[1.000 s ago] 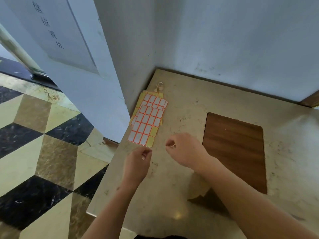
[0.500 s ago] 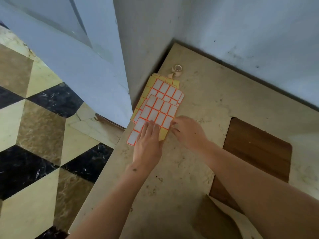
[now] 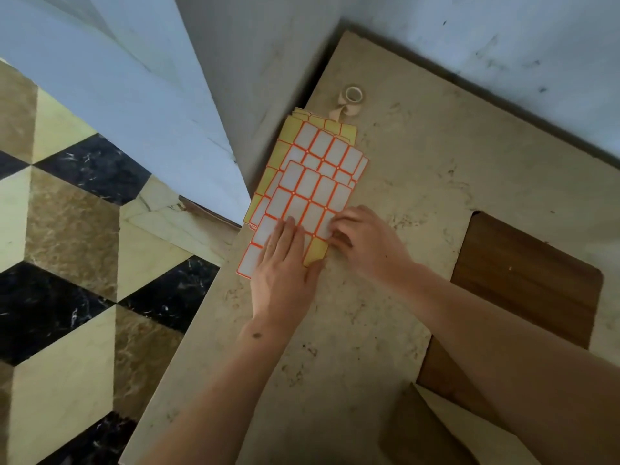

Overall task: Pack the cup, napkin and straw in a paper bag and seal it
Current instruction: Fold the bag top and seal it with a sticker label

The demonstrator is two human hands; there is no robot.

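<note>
Paper bag (image 3: 432, 427) at the desk's near edge, partly under the right forearm; sealing step under way

Both hands have moved up from bare desk (image 3: 419, 203) onto the label sheets (image 3: 312, 182) at the far-left edge. Left hand (image 3: 285, 270) lies flat, fingers spread, pinning the top sheet; right hand (image 3: 365, 243) curls at the sheet's right border, fingertips apparently picking at one label, nothing lifted yet. Tape roll (image 3: 353, 95) sits beyond, near the far-left corner. Cup, napkin, straw not visible, likely bagged. A sticker looks chosen for closure
</note>
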